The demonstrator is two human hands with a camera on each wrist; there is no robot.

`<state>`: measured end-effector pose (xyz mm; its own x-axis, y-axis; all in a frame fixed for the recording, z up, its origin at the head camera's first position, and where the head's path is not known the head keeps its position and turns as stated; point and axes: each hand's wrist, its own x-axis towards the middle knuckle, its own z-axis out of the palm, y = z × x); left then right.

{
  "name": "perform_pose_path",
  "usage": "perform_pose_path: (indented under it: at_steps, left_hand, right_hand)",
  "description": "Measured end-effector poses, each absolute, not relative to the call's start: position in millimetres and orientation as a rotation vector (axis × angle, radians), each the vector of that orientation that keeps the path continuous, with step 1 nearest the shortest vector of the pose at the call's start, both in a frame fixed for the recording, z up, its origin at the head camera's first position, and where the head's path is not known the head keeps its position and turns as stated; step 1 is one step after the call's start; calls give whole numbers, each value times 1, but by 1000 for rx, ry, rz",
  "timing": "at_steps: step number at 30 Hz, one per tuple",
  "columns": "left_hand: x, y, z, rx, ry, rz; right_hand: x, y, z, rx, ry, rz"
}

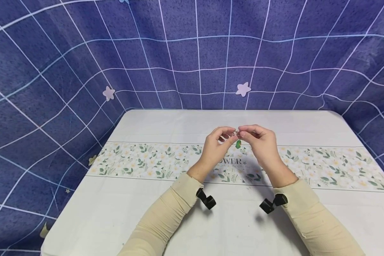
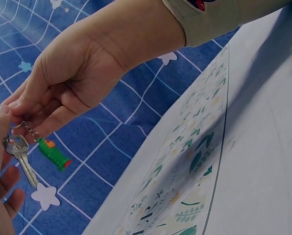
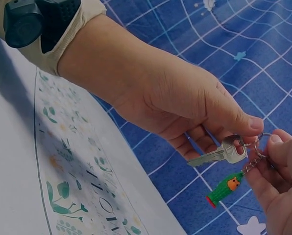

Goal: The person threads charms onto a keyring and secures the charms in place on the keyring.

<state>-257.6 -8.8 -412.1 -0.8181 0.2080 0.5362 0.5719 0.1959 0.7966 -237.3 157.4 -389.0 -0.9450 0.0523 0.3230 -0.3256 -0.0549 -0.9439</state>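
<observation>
Key [image 3: 219,154] and green charm [image 3: 223,190] on ring, at frame centre above table [image 1: 166,227], pinched between left hand [image 1: 215,149] and right hand [image 1: 259,144], both grips closed tight; mid-threading, likely needing ring pried wider.

— What is the key [image 3: 219,154] made of?

— Silvery metal, smooth with a dull shine. The ring [image 3: 257,141] and short chain [image 3: 249,164] look like the same bright metal.

— And the green charm [image 3: 223,189]?

— Plastic or resin by its look, glossy, with an orange painted patch.

— The table cover [image 1: 147,217]?

— White with a printed floral band, smooth and matt; cloth or plastic, I cannot tell. The blue backdrop [image 1: 51,71] is soft matt cloth, creased. The sleeves [image 1: 166,217] are beige ribbed knit.
</observation>
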Motion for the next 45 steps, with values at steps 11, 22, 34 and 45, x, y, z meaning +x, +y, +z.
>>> perform_pose_path:
  at_steps: [11, 22, 34, 45]
  left_hand:
    - [-258, -12, -413, -836, -2256, -1698]
    - [-257, -12, -411, -795, -2274, -1732]
    - [-259, -12, -413, -759, -2282, -1724]
    - [-258, -12, -413, -779, -2245, -1781]
  right_hand:
    - [-236, 157, -386, 139, -2023, 1978]
    - [-237, 157, -387, 168, -2012, 1995]
    - [-236, 156, -388, 187, -2005, 1998]
    - [-237, 156, -389, 173, -2012, 1969]
